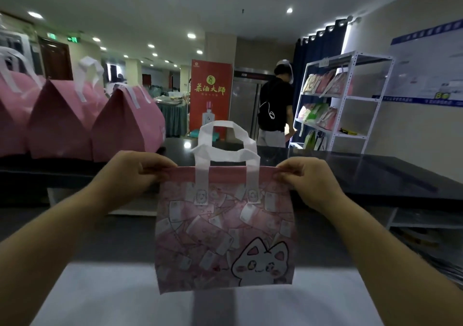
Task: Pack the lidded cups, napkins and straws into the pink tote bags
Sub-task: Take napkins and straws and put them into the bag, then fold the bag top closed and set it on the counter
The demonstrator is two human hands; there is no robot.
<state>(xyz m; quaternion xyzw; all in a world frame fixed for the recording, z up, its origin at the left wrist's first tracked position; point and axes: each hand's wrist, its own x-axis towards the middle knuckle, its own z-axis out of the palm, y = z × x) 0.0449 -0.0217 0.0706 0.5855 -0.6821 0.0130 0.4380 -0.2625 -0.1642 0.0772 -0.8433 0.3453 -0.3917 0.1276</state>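
Note:
A pink tote bag (225,235) with white handles and a cartoon cat print hangs in the air in front of me, held up by its top corners. My left hand (130,175) pinches the top left corner of the rim. My right hand (308,178) pinches the top right corner. The bag's mouth looks pressed flat, and its inside is hidden. Three other pink tote bags (125,125) stand in a row on the dark counter at the left. No cups, napkins or straws are in view.
A white work surface (100,295) lies below the bag. A dark counter (375,173) runs across behind it. Beyond stand a person in black (274,105), a white shelf rack (350,100) with bags, and a red banner (210,95).

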